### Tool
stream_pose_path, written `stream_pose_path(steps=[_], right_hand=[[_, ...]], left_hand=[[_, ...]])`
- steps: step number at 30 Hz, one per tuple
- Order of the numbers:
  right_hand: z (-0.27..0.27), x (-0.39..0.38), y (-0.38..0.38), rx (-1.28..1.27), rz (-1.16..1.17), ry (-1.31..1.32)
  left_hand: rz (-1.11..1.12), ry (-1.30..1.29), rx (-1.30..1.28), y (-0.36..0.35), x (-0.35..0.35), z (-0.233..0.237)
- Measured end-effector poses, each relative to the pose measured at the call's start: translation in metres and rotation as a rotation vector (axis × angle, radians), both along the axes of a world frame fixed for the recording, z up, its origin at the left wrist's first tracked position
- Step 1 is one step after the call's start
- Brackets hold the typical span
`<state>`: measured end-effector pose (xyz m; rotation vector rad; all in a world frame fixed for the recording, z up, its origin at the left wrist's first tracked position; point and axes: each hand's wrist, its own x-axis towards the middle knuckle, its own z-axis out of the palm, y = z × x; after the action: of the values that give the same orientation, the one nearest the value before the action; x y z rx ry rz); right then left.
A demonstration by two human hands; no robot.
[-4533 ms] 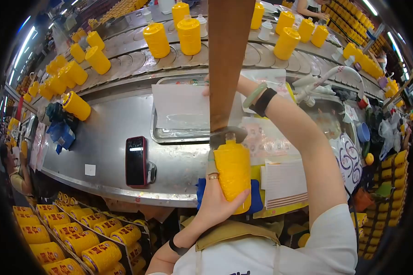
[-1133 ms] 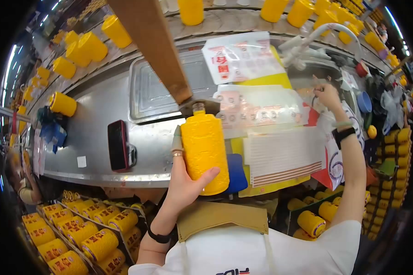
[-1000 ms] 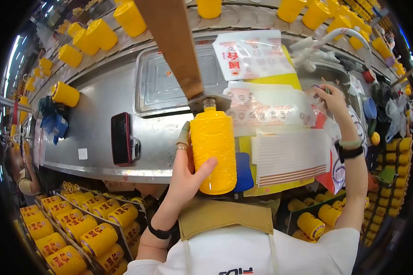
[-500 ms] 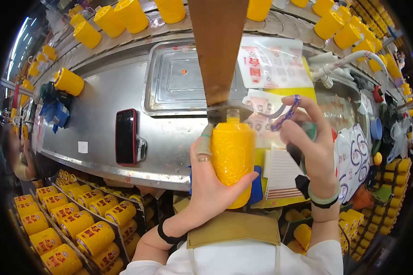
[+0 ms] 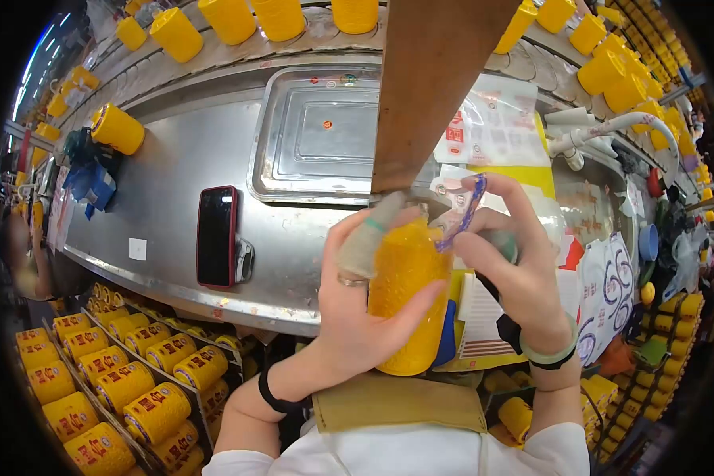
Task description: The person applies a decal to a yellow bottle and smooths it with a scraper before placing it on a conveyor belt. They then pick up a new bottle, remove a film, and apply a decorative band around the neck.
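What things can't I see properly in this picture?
All in the head view:
- The yellow bottle's top: blurred, partly behind the left hand's fingers.
- The pattern on the purple strip in the right hand: blurred.
- The metal tray's right end: behind the wooden post.
- What the other person at far left is doing: too small and dim.

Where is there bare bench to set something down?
The widest bare bench lies between the yellow container and tray, beyond the phone. More lies between phone and left hand. Crowded: the papers beyond the right hand, and around the held bottle.
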<state>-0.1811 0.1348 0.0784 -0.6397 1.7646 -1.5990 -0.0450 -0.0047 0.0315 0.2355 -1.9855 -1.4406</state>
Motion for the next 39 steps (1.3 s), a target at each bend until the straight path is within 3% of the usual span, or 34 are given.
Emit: stream_pose_path(steps=[1,3,6,12,18,24,28,39], right_hand=[[-0.001,0.003,-0.002,0.001,0.000,-0.001],[-0.003,0.007,-0.004,-0.073,0.017,0.112],[-0.003,0.007,-0.002,-0.030,-0.014,0.263],[-0.016,0.007,-0.003,0.046,-0.148,0.304],[-0.030,0.003,-0.001,0.094,-0.141,0.268],[-0.030,-0.003,-0.002,0.107,-0.100,0.229],[-0.027,-0.004,-0.001,0.130,-0.088,0.239],[-0.030,-0.003,-0.001,0.136,-0.081,0.216]], left_hand=[[0.000,-0.001,0.001,-0.005,-0.007,0.000],[-0.003,0.032,-0.391,-0.013,-0.015,-0.002],[-0.072,-0.007,-0.203,-0.016,-0.015,-0.002],[-0.038,-0.204,-0.236,-0.028,-0.003,-0.006],[0.131,-0.173,-0.273,-0.020,0.010,-0.011],[0.014,-0.180,-0.101,0.002,0.011,-0.022],[0.120,-0.194,-0.184,0.009,0.014,-0.015],[0.022,-0.190,-0.127,0.010,0.013,-0.016]])
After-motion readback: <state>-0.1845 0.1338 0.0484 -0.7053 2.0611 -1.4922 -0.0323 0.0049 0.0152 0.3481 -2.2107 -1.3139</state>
